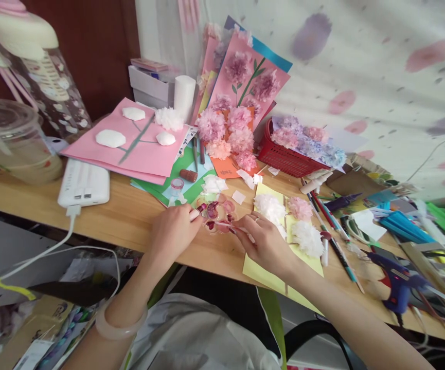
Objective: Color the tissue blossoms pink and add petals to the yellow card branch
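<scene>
My left hand [174, 228] is closed around a short white tube-like stick with a dark purple end [198, 211]. My right hand [264, 239] pinches a thin paintbrush [224, 224], its tip over the wells of a clear palette [219, 232] stained with pink and dark red paint. The palette lies on the wooden table between both hands. Beside my right forearm is a yellow sheet [259, 262] with white paper flowers [307, 238] and a pink paper flower [300, 207]. A crumpled white tissue piece [213, 184] sits just beyond the palette.
To the left are a power bank [84, 182], a plastic drink cup [21, 149] and a pink sheet [145, 164] with white blossoms. A red basket [284, 156] of paper flowers stands behind. Brushes, clutter and a blue glue gun [395, 282] lie on the right.
</scene>
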